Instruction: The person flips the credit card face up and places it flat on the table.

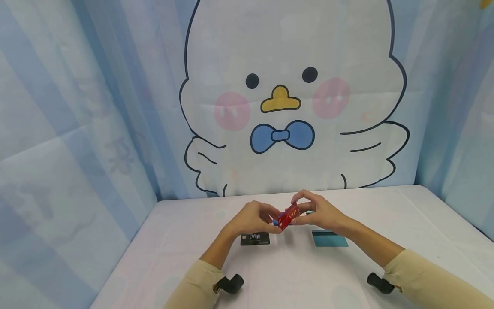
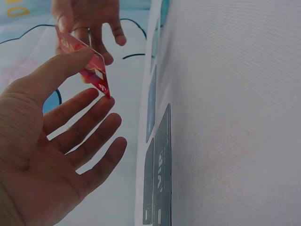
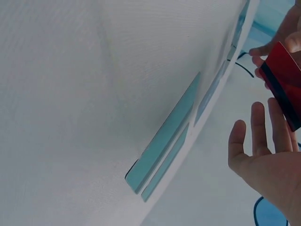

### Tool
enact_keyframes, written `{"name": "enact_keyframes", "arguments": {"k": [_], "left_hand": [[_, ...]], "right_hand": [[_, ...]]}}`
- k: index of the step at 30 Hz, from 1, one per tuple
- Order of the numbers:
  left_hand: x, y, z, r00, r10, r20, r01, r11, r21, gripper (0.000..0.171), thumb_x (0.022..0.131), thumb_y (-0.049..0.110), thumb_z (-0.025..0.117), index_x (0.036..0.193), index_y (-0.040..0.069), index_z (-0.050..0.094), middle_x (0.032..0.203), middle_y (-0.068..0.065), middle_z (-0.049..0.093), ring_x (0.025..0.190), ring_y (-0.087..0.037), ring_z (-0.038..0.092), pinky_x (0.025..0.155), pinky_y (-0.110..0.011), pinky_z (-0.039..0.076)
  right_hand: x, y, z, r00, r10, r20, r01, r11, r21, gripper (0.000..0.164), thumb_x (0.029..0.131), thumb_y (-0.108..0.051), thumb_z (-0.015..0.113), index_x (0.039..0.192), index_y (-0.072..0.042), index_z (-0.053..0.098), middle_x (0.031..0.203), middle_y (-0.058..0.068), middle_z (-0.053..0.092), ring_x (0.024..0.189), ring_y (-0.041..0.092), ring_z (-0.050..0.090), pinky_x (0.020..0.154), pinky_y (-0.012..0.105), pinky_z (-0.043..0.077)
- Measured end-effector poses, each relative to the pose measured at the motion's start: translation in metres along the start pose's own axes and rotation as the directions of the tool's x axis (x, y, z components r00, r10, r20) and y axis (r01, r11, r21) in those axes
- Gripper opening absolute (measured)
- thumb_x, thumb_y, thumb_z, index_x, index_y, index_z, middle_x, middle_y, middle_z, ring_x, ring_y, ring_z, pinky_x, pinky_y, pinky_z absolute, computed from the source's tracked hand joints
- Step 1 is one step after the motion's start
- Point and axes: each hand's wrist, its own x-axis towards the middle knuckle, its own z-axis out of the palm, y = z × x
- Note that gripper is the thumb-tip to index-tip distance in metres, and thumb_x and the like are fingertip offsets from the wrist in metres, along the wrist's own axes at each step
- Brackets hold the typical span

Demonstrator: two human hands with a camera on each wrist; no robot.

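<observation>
A red VIP card (image 1: 289, 216) is held tilted above the table between both hands. My left hand (image 1: 252, 216) pinches its near left end, thumb on the printed face, the other fingers spread in the left wrist view. At the far right end, my right hand (image 1: 322, 213) grips the card by its edge. The card's back, with a dark stripe, faces the right wrist view, where the right thumb is out of sight. Beneath the left hand lies a black VIP card (image 1: 255, 241); below the right hand lies a teal card (image 1: 331, 241) with a dark stripe.
Behind the black card lies another dark card (image 2: 149, 188). A second teal card (image 3: 165, 162) lies beside the first. A blue card (image 2: 151, 110) rests farther along, partly hidden by the hands in the head view. A curtain with a cartoon bird (image 1: 281, 167) stands behind the white table (image 1: 285, 279).
</observation>
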Motion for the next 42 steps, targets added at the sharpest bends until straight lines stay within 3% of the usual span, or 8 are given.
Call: {"name": "enact_keyframes", "arguments": {"k": [8,17,24,32,42], "left_hand": [[0.000,0.003,0.002,1.000,0.000,0.001,0.000,0.999,0.039,0.050,0.079,0.028,0.092,0.125,0.019,0.075,0.110,-0.004,0.074,0.090,-0.016,0.066,0.070,-0.025,0.060],[0.001,0.003,0.001,1.000,-0.013,0.008,0.012,0.996,0.090,0.049,0.077,0.027,0.093,0.122,0.018,0.076,0.105,-0.002,0.073,0.087,-0.018,0.064,0.065,-0.025,0.058],[0.002,0.004,0.001,0.999,-0.019,0.036,0.013,0.989,0.149,0.049,0.076,0.029,0.094,0.122,0.020,0.077,0.101,0.006,0.072,0.085,-0.011,0.062,0.066,-0.022,0.058],[0.007,0.004,0.001,0.997,-0.036,0.072,0.019,0.975,0.222,0.047,0.076,0.029,0.094,0.120,0.019,0.079,0.104,0.006,0.074,0.088,-0.009,0.061,0.070,-0.020,0.056],[0.012,0.004,0.002,0.992,-0.054,0.112,0.021,0.960,0.280,0.047,0.078,0.029,0.093,0.122,0.021,0.078,0.107,0.008,0.075,0.092,-0.008,0.060,0.075,-0.019,0.055]], "right_hand": [[-0.002,-0.001,0.001,1.000,0.009,-0.019,-0.009,1.000,-0.012,0.054,0.086,-0.023,0.086,0.129,-0.009,0.057,0.125,0.015,0.075,0.111,0.027,0.069,0.094,0.050,0.060],[-0.001,0.002,-0.001,0.999,-0.002,-0.035,-0.004,0.987,-0.160,0.052,0.082,-0.020,0.089,0.125,-0.009,0.062,0.117,0.013,0.076,0.105,0.025,0.065,0.080,0.036,0.063],[-0.001,0.004,0.001,0.999,-0.006,-0.037,-0.005,0.955,-0.296,0.051,0.076,-0.023,0.091,0.119,-0.009,0.067,0.113,0.008,0.074,0.106,0.027,0.067,0.082,0.042,0.063],[-0.001,0.006,0.006,1.000,-0.001,-0.018,-0.007,0.905,-0.426,0.049,0.075,-0.023,0.093,0.116,-0.008,0.070,0.111,0.004,0.069,0.104,0.025,0.062,0.084,0.040,0.061],[0.001,0.005,0.009,1.000,0.020,0.005,-0.015,0.870,-0.492,0.045,0.074,-0.027,0.093,0.110,-0.011,0.072,0.102,0.000,0.066,0.097,0.021,0.058,0.081,0.037,0.055]]}}
